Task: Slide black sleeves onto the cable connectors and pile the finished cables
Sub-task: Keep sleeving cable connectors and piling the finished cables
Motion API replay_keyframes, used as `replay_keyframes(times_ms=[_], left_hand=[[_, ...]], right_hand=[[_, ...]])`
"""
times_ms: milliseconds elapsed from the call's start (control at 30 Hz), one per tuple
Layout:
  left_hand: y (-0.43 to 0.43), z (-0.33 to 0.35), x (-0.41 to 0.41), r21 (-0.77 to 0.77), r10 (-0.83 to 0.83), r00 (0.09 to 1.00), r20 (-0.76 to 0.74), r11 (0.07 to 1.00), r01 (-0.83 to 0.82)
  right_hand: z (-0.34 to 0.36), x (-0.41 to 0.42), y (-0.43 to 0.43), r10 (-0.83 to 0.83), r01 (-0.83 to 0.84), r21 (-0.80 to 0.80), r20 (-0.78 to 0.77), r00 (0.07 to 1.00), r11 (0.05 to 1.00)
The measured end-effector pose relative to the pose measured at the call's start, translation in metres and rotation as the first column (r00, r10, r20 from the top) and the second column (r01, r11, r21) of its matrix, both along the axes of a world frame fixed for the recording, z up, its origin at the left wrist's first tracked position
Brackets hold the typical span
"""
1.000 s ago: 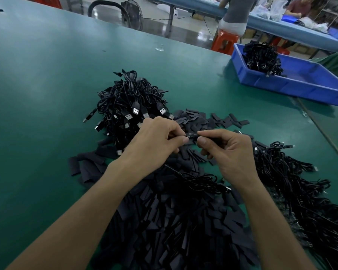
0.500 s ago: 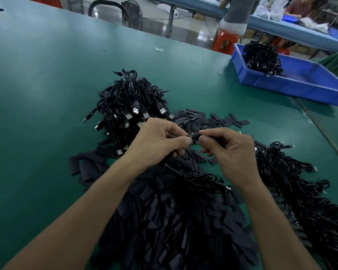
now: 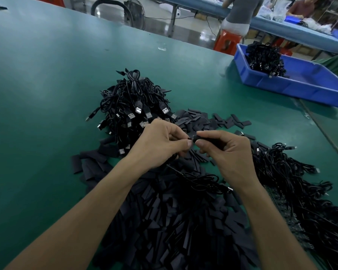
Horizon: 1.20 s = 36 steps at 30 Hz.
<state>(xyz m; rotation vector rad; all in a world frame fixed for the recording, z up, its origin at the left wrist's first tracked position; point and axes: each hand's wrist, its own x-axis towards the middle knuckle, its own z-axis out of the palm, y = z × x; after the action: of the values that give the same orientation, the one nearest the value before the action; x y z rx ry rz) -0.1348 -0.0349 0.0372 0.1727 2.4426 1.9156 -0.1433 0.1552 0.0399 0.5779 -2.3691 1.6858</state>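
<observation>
Nearest the camera, a broad heap of flat black sleeves (image 3: 174,221) covers the green worktop (image 3: 37,98), with both forearms reaching out over it. A looped black cable (image 3: 203,184) lies on top of this heap, just below the right wrist. To the right, a long tangle of cables (image 3: 300,191) runs along the heap's edge towards the near right corner.

Above the heap the two hands meet, fingertips almost touching. The left grip (image 3: 160,141) is curled, thumb and forefinger pinching a small connector (image 3: 192,139). The right grip (image 3: 228,151) is also curled, thumb and forefinger pinching a black sleeve (image 3: 200,137) whose open end faces the connector (how far the connector sits inside it cannot be made out).

Just beyond the left hand stands a tall pile of coiled cables (image 3: 133,102), its silver USB plugs (image 3: 165,110) pointing towards the camera. To its right, a thin scatter of loose sleeves (image 3: 213,119) spreads across the worktop.

Farther right, near the worktop's far edge, a blue bin (image 3: 304,84) holds a clump of black cables (image 3: 265,57) at its far end. Behind it are an orange stool (image 3: 227,40) and a long blue bench (image 3: 281,30) where a person (image 3: 242,12) stands.
</observation>
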Motion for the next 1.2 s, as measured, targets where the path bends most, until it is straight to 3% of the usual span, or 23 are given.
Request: replay_keyframes(times_ms=[233, 567, 833, 1033, 1200], left_hand=[[0.005, -0.002, 0.001, -0.185, 0.062, 0.993, -0.098, 0.979, -0.080], [0.010, -0.002, 0.003, -0.132, 0.059, 0.992, -0.113, 0.988, -0.074], [0.013, -0.004, 0.005, -0.048, 0.133, 0.983, -0.130, 0.989, -0.140], [0.017, -0.004, 0.004, -0.012, 0.171, 0.971, -0.166, 0.985, -0.175], [0.016, -0.006, 0.003, -0.010, 0.208, 0.963, -0.169, 0.977, -0.213]], right_hand=[[-0.004, 0.003, -0.010, -0.116, 0.116, -0.017, -0.035, 0.993, 0.993], [0.001, 0.005, -0.008, -0.145, 0.145, -0.047, 0.005, 0.989, 0.988], [-0.011, 0.016, -0.030, -0.401, 0.392, -0.269, 0.021, 0.916, 0.880], [-0.015, 0.020, -0.049, -0.391, 0.379, -0.375, 0.047, 0.919, 0.846], [-0.016, 0.022, -0.056, -0.406, 0.388, -0.350, 0.023, 0.913, 0.853]])
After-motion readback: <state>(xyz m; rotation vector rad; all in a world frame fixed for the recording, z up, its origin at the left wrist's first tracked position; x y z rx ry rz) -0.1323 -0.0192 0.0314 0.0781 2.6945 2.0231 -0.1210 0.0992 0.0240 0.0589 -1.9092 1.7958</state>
